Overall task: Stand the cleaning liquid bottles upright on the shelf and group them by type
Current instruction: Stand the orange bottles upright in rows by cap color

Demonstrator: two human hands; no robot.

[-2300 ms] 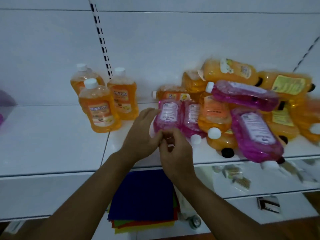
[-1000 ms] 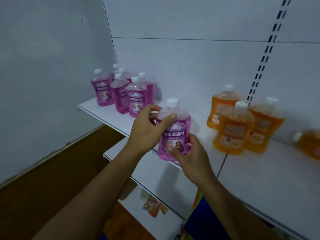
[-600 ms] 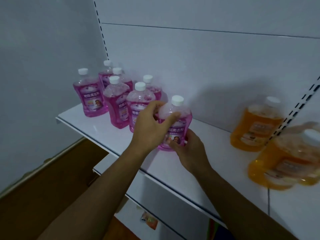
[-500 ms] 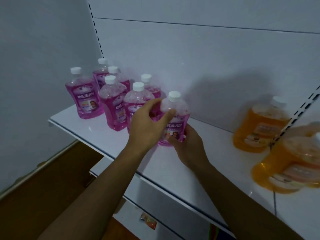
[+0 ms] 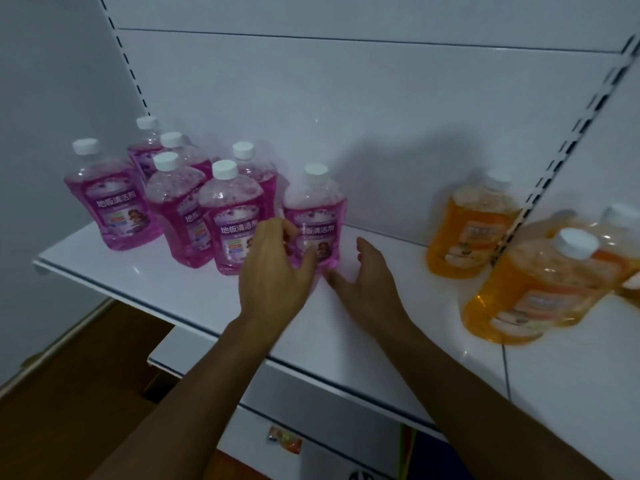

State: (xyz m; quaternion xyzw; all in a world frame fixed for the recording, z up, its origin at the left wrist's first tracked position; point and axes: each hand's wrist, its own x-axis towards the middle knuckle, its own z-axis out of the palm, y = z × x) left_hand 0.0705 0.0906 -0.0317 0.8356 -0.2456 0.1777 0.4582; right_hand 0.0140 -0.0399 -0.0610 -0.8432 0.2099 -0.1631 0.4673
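A pink cleaning liquid bottle (image 5: 318,209) with a white cap stands upright on the white shelf (image 5: 166,282), at the right end of a group of several upright pink bottles (image 5: 173,202). My left hand (image 5: 273,271) is low in front of it, thumb and loosely bent fingertips touching its lower left side without gripping. My right hand (image 5: 367,275) rests open on the shelf just right of the bottle, apart from it. Three orange bottles stand upright further right: one at the back (image 5: 471,230), one in front (image 5: 533,289), one blurred at the edge (image 5: 623,244).
A bare stretch of shelf lies between the pink and orange groups. The white back panel carries slotted uprights (image 5: 571,133). A lower shelf (image 5: 194,355) juts out below, with small packets (image 5: 284,441) under it. A wooden floor (image 5: 69,393) shows at the left.
Both hands carried the pink bottle from the pile to the pink group and set it down. The left hand has slid down off its neck and the right hand has come off it.
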